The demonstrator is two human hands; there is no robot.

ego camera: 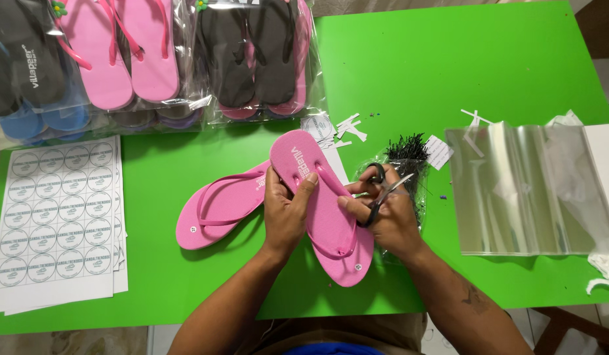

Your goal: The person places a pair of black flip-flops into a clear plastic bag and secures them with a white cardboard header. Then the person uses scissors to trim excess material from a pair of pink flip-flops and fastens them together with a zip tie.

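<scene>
A green table [462,72] carries the work. Bagged flip-flops [147,59] lie stacked along its far edge, and clear bags [515,190] wait at the right, within reach. A sheet of round stickers [58,220] lies at the left. 2 pink flip-flops [321,210] lie crossed at the centre. The left hand [286,209] clasps the upper one, steadying it, while the right hand [386,213] grips scissors [378,192] beside its strap.

At frame centre, the left hand [286,212] grips a pink flip-flop [321,204] lying across its mate [216,209]. The right hand [383,213] holds scissors [381,197] beside it, above the green counter [449,72].
</scene>
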